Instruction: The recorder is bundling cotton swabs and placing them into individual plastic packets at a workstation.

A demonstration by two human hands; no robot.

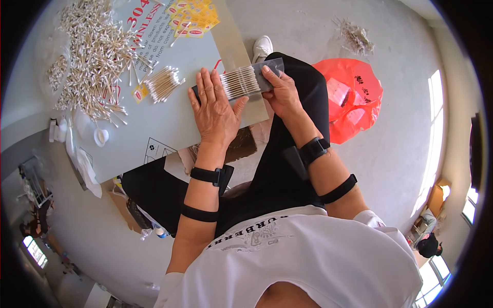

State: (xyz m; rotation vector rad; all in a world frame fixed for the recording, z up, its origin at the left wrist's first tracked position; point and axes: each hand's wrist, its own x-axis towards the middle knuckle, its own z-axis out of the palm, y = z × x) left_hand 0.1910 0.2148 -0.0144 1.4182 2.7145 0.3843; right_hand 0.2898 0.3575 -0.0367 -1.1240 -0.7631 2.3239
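A clear plastic bag [275,65] with a row of cotton swabs [239,83] lies across the table's right edge. My right hand [282,91] pinches its right end between thumb and fingers, beyond the edge. My left hand [215,110] lies flat over the left end, fingers stretched out and thumb by the swabs. A dark edge shows beside the left fingers; what it belongs to is hidden. Left of that hand rests a small loose bundle of cotton swabs [163,84], with a small yellow label [139,93] beside it.
A big heap of cotton swabs [92,56] covers the table's [154,123] far left. Yellow labels [195,18] lie at the back. A white roll [101,136] sits near the left edge. On the floor are a red plastic bag [359,95] and scattered swabs [355,36].
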